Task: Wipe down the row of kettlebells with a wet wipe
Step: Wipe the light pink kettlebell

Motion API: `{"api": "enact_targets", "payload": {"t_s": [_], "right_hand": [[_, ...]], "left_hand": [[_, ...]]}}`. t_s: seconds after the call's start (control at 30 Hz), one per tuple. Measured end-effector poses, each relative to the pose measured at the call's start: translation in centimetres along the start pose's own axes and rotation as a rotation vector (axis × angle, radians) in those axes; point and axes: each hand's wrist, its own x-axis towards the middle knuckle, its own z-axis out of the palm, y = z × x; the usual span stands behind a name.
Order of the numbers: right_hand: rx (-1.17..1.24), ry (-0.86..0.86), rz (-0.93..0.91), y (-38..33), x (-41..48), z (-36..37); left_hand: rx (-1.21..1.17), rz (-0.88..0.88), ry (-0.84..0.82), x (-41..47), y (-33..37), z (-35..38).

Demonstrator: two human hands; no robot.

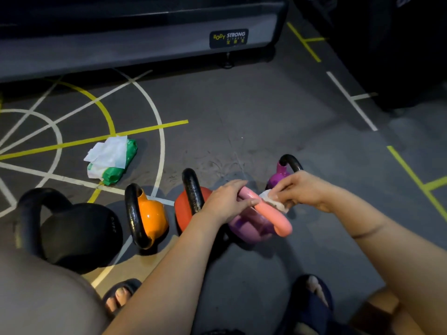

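A row of kettlebells stands on the gym floor: a big black one (79,233), an orange one (151,217), a red one (185,209), a pink one (251,228) and a small purple one (280,176). My left hand (227,204) grips the far part of the pink kettlebell's handle (273,217). My right hand (300,189) pinches a crumpled white wet wipe (274,201) against that handle, just right of my left hand's fingertips.
A green pack of wet wipes (112,160) lies on the floor behind the row, with loose white sheets on top. A grey machine base (135,49) runs along the back. My sandalled feet (121,296) are near the bottom edge. Painted lines cross the floor.
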Motion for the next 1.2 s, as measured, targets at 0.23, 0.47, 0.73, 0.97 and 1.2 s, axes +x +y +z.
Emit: {"api": "enact_targets", "payload": {"t_s": [0.23, 0.47, 0.73, 0.97, 1.2], "right_hand": [[0.485, 0.310, -0.095, -0.3, -3.5, 2.2], [0.674, 0.188, -0.160, -1.2, -6.7, 5.5], [0.703, 0.288, -0.108, 1.3, -9.6, 4.0], [0.698, 0.342, -0.042, 1.7, -10.1, 3.7], [0.496, 1.001, 0.161, 8.7, -6.8, 3.1]], "left_hand": [[-0.252, 0.158, -0.043, -0.4, 2.2, -0.3], [-0.423, 0.162, 0.085, -2.3, 4.8, -2.1], [-0.523, 0.235, -0.166, -3.0, 4.3, -2.8], [-0.185, 0.205, -0.001, -4.2, 4.3, -2.4], [-0.063, 0.221, 0.135, -3.2, 3.7, -0.2]]}}
